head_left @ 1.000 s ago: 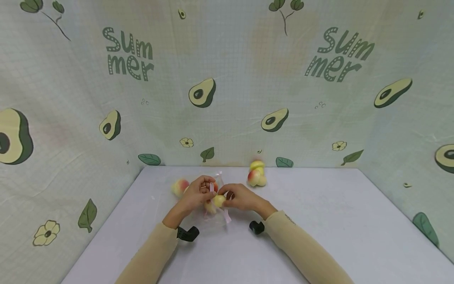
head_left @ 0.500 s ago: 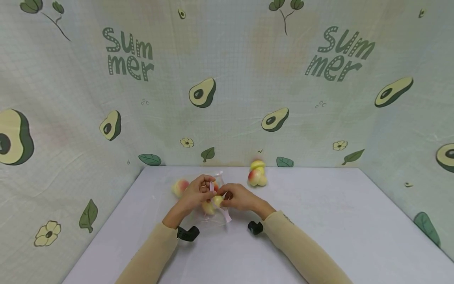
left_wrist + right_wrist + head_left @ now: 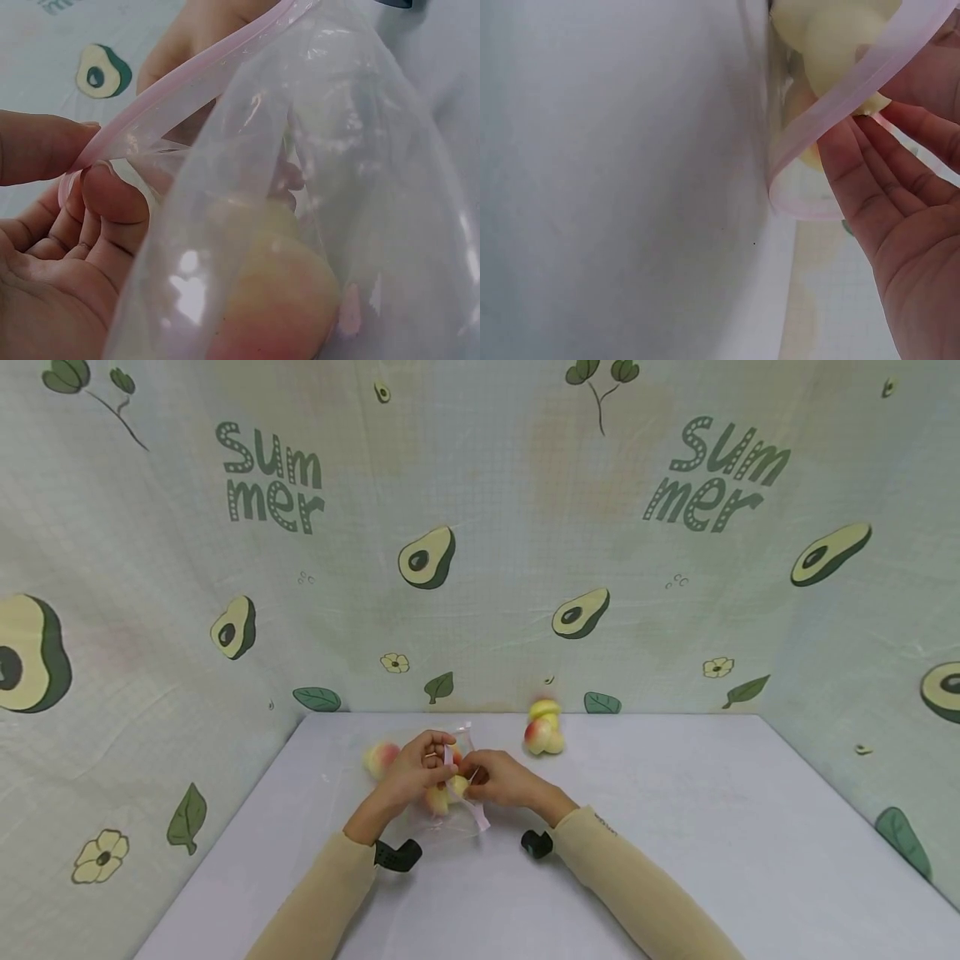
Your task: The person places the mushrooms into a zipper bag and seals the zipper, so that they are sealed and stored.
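A clear zip bag with a pink rim (image 3: 150, 105) lies in the middle of the table with its mouth to the right. My left hand (image 3: 408, 770) pinches that rim between thumb and finger, keeping the mouth apart. At the mouth, my right hand (image 3: 513, 778) holds a yellow peach-like fruit (image 3: 844, 45) with its fingertips inside the rim. Through the plastic in the left wrist view, a yellow and red peach-like fruit (image 3: 277, 300) shows. Another blushed fruit (image 3: 382, 756) is left of my left hand; whether it lies inside the bag is unclear.
At the table's back edge, right of the bag, several yellow and red fruits (image 3: 543, 733) sit close together. The white table (image 3: 660, 810) meets a printed cloth backdrop (image 3: 495, 527). A black wrist camera (image 3: 397, 856) hangs by each forearm.
My right hand has moved slightly left, and the yellow fruit at its fingertips has shifted left, further into the bag. The left hand stays on the rim.
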